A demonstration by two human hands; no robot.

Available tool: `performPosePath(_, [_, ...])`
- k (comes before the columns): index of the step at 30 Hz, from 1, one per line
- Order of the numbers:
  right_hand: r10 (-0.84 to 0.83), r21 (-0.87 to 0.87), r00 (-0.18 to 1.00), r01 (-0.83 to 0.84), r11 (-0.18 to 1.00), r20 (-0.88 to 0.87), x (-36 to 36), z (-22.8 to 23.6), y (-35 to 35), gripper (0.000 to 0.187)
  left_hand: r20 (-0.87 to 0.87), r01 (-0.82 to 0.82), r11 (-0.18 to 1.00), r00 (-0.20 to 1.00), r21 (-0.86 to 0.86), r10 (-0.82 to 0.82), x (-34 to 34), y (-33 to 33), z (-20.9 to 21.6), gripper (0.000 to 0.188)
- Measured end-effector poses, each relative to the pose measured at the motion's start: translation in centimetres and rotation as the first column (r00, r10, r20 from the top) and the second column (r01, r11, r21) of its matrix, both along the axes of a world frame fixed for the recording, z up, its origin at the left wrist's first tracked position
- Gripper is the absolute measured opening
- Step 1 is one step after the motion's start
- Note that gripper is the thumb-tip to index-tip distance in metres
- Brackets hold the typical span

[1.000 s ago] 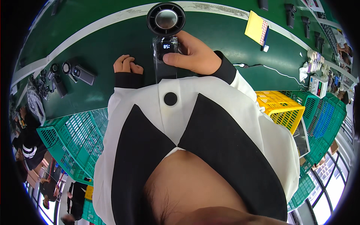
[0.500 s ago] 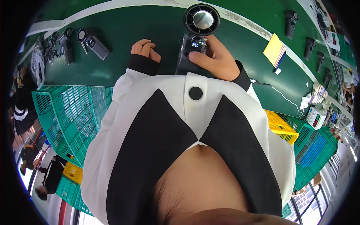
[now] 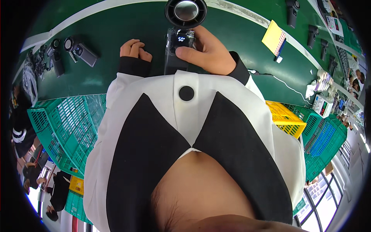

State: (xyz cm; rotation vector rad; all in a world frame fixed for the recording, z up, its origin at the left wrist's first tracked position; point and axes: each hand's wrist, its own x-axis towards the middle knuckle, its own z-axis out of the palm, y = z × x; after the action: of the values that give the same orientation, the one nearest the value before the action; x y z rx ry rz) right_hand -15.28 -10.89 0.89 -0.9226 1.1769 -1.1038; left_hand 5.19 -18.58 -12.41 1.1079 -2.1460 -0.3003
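Observation:
A black handheld fan [image 3: 172, 61] stands in front of me, its round head with a silver centre [image 3: 186, 10] at the far end and cut off slightly by the top edge. White figures glow on the small display below the head. My right hand [image 3: 206, 52] is closed round the handle, with the thumb pressed on the front just under the display. Clear film seems to cover part of the handle. To its left, my left hand [image 3: 135, 50] rests on the green table [image 3: 104, 83], its fingers loosely curled together around nothing visible.
Two dark handheld fans [image 3: 85, 54] and bagged cables [image 3: 30, 77] lie at the left. On the right are a yellow pad [image 3: 273, 36], a white cable [image 3: 288, 92] and a power supply [image 3: 322, 105]. Green crates [image 3: 63, 127] and a yellow crate [image 3: 284, 118] flank me.
The lit figures on the fan's display have changed. The whole view has shifted, so hands and fan appear farther left and the fan higher. The right-hand grip and the left hand's pose look unchanged.

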Motion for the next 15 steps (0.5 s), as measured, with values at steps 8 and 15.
performPosePath(8, [-0.013,-0.029,0.999,0.012,1.0,-0.034,0.4,-0.4,0.2,0.049,0.007,0.01,0.999,1.0,-0.036,-0.009,0.2,-0.1,-0.1,0.017])
performPosePath(15, [0.002,-0.057,0.997,-0.006,0.998,-0.072,0.7,-0.2,0.3,0.048,-0.229,0.327,0.719,0.945,0.614,-0.234,-0.4,0.7,3.7,0.02])
